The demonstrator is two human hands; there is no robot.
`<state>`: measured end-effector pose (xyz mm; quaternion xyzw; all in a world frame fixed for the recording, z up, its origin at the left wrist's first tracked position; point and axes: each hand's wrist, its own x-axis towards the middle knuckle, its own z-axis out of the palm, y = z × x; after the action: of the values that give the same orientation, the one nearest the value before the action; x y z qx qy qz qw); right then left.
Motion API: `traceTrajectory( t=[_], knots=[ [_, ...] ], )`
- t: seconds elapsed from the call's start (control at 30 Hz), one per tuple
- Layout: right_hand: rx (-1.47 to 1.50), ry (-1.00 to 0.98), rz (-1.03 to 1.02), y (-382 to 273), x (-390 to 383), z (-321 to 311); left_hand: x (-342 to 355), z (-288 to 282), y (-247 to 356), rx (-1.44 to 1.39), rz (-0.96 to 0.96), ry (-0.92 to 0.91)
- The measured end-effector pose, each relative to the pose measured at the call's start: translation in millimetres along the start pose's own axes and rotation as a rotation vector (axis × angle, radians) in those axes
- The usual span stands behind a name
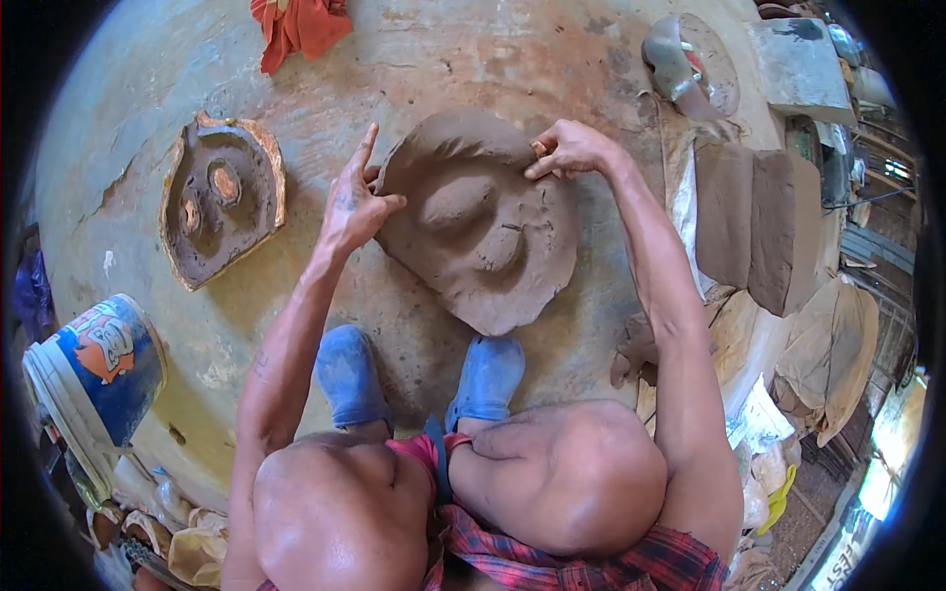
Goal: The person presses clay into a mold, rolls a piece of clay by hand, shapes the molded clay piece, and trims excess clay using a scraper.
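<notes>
Down on the bare concrete floor (473, 59), seen from the head camera, a person squats over a wide slab of wet brown clay (478, 222) draped across a hidden form, so that two rounded bumps and a snout-like ridge push up through it. It lies right in front of the blue shoes (419, 379), close enough for both arms to reach its far rim without leaning. The left hand (353, 207) rests at the slab's left edge with fingers spread, index finger pointing up and away, thumb lying against the clay, as if steadying that side. The right hand (567, 150) sits at the upper right rim with fingertips drawn together, pinching the edge of the clay, seemingly to thin it or tuck it down. To the left, well apart from the work, a mould (222, 197) lies hollow side up, its face-like recesses showing, apparently set aside where it can be reached. A blue and white bucket (99, 369) stands near the person's left knee. On the right, thick clay blocks (757, 222) sit on sheeting, a ready supply just beside the right arm. A red cloth (296, 28) lies at the far edge, and a grey stone block (800, 64) rests at the upper right.
</notes>
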<state>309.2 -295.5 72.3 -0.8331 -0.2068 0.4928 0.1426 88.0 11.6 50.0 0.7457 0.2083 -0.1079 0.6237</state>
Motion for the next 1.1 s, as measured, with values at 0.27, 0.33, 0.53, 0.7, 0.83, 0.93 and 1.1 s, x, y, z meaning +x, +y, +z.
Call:
traceTrajectory(
  t=[0.27,0.33,0.53,0.7,0.83,0.93,1.1],
  knots=[
    [0.122,-0.158,-0.049,10.7,14.9,3.2,4.0,-5.5,6.3,0.018,-0.026,-0.049],
    [0.166,-0.162,-0.026,8.9,12.4,-2.0,12.5,-4.9,4.8,0.052,0.005,-0.019],
    [0.348,0.033,-0.062,26.9,-2.2,15.8,11.4,-1.3,19.8,0.214,0.056,-0.001],
    [0.259,0.205,-0.186,33.9,-4.2,19.3,7.8,2.5,29.3,0.258,0.031,-0.011],
    [0.260,0.356,-0.238,32.2,-9.9,29.0,3.6,3.9,27.1,0.246,-0.037,0.010],
    [-0.063,0.452,-0.305,30.4,-13.6,20.5,4.3,7.6,19.2,0.371,0.021,0.065],
    [-0.262,0.631,-0.472,13.0,-23.6,19.3,5.3,6.2,16.5,0.362,0.089,0.089]
  ],
)
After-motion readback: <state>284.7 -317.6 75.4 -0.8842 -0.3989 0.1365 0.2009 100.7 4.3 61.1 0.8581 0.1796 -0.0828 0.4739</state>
